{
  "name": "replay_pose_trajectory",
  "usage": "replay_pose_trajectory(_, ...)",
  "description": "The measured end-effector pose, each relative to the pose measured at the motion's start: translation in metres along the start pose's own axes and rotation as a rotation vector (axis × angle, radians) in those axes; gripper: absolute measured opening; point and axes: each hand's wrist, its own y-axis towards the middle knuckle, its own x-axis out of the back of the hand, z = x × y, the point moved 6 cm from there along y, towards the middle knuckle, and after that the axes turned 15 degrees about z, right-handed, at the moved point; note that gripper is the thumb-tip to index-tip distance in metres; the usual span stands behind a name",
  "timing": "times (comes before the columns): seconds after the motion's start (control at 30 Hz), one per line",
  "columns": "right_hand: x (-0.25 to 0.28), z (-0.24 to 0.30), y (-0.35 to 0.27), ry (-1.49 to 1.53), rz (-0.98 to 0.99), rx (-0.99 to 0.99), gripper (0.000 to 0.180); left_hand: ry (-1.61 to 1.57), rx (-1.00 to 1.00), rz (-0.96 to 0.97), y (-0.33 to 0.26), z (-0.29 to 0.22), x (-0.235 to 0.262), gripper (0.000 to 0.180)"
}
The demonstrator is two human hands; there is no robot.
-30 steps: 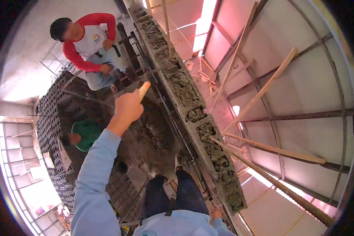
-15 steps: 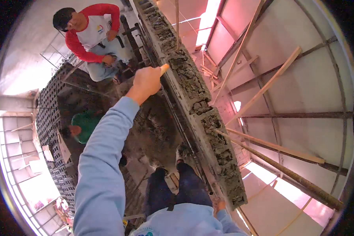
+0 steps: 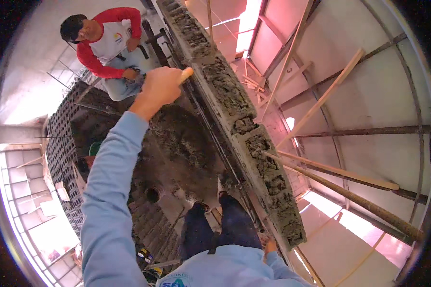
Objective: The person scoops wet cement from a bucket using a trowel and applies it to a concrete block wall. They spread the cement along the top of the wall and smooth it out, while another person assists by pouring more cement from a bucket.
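Note:
My left hand [image 3: 160, 90] is stretched forward, its fingers closed round a short yellowish piece [image 3: 187, 75] that looks like the end of a handle. The rest of that piece is hidden by the fist. It sits just left of a concrete block wall [image 3: 273, 184], whose rough grey mortar runs along the top; whether it touches the wall I cannot tell. My right hand [image 3: 271, 246] hangs low beside the wall's near end. Its fingers are mostly hidden, and nothing can be made out in them.
A person in a red-sleeved shirt [image 3: 117, 40] sits at the far left of the wall. Another in green [image 3: 95, 148] is partly behind my left arm. Stacked hollow blocks [image 3: 62, 143] stand at left. Wooden braces [image 3: 340, 170] and a pole [image 3: 359, 203] lean on the right.
My left hand has drawn left, away from the wall's edge, with the yellowish piece still in it. The view has shifted slightly, and the person in green is now more covered by my arm.

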Motion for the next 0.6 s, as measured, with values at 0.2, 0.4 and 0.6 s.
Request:
replay_pose_trajectory(0.2,0.03,-0.006,0.033,0.308,0.275,0.112,0.042,-0.015,-0.026,-0.016,0.042,-0.009,-0.024,0.054)
replay_pose_trajectory(0.4,0.004,0.006,-0.036,0.012,-0.192,-0.029,0.042,-0.109,0.085,-0.003,-0.037,-0.004,-0.021,0.054)
replay_pose_trajectory(0.6,0.014,-0.007,-0.013,-0.08,-0.054,0.06,0.042,-0.078,0.105,0.002,0.011,-0.008,-0.051,0.055)
